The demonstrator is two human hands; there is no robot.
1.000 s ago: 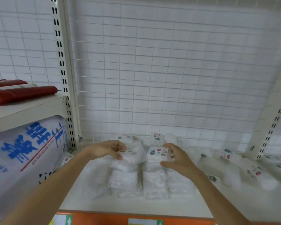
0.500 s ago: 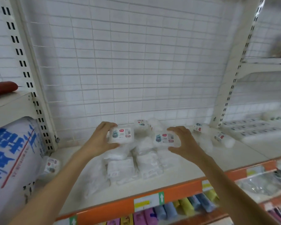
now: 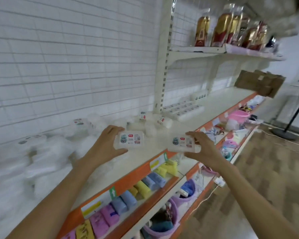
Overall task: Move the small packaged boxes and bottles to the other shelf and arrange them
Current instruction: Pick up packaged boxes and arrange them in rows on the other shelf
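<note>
White labelled box (image 3: pixel 130 140) pinched in left hand (image 3: pixel 103 148), another box (image 3: pixel 182 143) in right hand (image 3: pixel 204 153), above shelf (image 3: pixel 141 157); loose fingertip grips, risking drops.

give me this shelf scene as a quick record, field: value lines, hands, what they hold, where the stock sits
left hand: grips a small clear plastic box with a white printed label, held above the shelf
right hand: grips a second small clear labelled box, held over the shelf's front edge
white shelf with orange front strip: loose white packs piled at left
neat rows of white labelled boxes: on the next bay, right of the upright
upper right shelf: gold and red bottles
lower shelf: pastel rolls
</note>
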